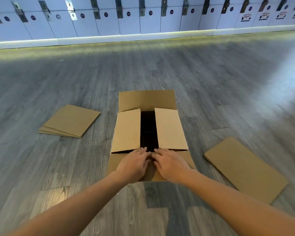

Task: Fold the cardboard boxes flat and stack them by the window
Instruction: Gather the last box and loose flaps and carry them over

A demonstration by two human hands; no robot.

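A brown cardboard box [169, 130] stands on the grey floor in the middle of the view. Its two side flaps lie folded inward with a dark gap between them, and its far flap stands open. My left hand [134, 163] and my right hand [170, 163] lie side by side on the near flap, fingers stretched forward and pressing on the cardboard at the edge of the gap. A small stack of flattened cardboard [70, 120] lies to the left of the box. Another flattened stack [245, 167] lies to the right.
A wall of pale numbered lockers [143, 16] runs across the far side, with a white plinth [109, 39] under it. Grey wood-look floor [160, 68] stretches between the box and the lockers. Bright light falls on the floor at the far right.
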